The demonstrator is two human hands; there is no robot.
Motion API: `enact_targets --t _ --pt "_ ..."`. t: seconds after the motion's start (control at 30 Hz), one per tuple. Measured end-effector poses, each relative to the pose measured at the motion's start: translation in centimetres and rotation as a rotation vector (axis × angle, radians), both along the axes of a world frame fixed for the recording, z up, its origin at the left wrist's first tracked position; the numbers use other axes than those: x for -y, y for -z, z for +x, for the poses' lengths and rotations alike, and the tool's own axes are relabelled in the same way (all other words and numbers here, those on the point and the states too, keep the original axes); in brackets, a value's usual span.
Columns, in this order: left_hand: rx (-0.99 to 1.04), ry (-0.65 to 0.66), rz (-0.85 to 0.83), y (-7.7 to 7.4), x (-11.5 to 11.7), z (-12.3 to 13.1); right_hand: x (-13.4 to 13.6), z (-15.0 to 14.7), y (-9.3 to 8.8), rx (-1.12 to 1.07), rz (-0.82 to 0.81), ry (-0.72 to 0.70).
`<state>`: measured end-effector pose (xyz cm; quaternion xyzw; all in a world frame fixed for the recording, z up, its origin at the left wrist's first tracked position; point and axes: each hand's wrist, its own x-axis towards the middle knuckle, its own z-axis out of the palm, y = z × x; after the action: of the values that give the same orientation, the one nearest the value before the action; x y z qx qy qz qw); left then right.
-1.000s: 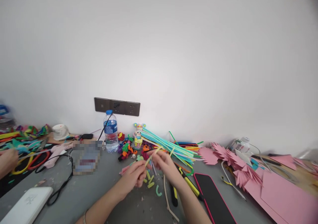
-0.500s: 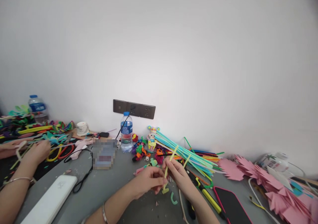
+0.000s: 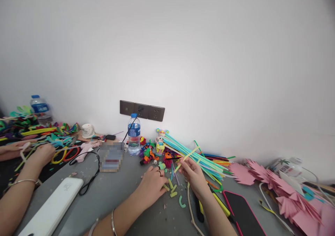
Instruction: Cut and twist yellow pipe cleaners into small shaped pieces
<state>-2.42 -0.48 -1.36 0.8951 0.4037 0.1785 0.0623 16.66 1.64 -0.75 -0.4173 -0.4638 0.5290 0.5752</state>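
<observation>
Pipe cleaner: a thin, fuzzy yellow-green pipe cleaner (image 3: pixel 187 155) slants up and to the right above the table (image 3: pixel 117 194), to the right of the water bottle (image 3: pixel 134 135) and nearer to me.
Right hand: my right hand (image 3: pixel 193 175) pinches its lower end, thumb and fingertips closed narrowly on it.
Left hand: my left hand (image 3: pixel 153 183) lies knuckles-up, below and right of the bottle. Its fingers curl onto the cut pieces (image 3: pixel 171 189), and I cannot tell whether they grip one.
Handling: I judge it feather-light, soft outside with a wire core. It should bend easily and keep the bend. I would pinch it close to where a bend is wanted, since the free end flops and the cut tips may prick.
Bundle: a bundle of turquoise pipe cleaners (image 3: pixel 199 155) fans out right of the bottle, behind my right hand.
Farther right: a phone (image 3: pixel 242 213) lies face up, then pink paper shapes (image 3: pixel 274 187).
Far left of the bottle: a co-worker's hand (image 3: pixel 43 154) is among coloured loops.
</observation>
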Motion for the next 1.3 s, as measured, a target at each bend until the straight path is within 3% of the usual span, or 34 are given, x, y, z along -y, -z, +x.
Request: enact_targets --t 0.2,0.3,0.4,0.7,0.87,1.3 --pt "0.018 0.01 0.003 -0.3 0.4 0.1 0.3 -0.6 -0.5 -0.085 -0.043 0.016" --pt "0.183 0.039 -0.019 -0.9 0.3 0.1 0.4 -0.8 -0.6 -0.107 -0.044 0.01" --pt "0.421 0.024 -0.166 -1.4 -0.2 0.1 0.5 -0.9 -0.6 -0.112 -0.031 -0.013" --pt "0.913 -0.071 -0.489 -1.1 -1.1 0.4 0.5 -1.8 -0.4 0.022 0.123 -0.088" --pt "0.993 -0.069 -0.536 -1.0 -1.0 0.3 0.7 -2.4 -0.4 0.095 0.206 -0.069" --pt "0.987 -0.109 -0.469 -1.2 -1.1 0.3 1.2 -2.4 -1.2 0.103 0.176 -0.101"
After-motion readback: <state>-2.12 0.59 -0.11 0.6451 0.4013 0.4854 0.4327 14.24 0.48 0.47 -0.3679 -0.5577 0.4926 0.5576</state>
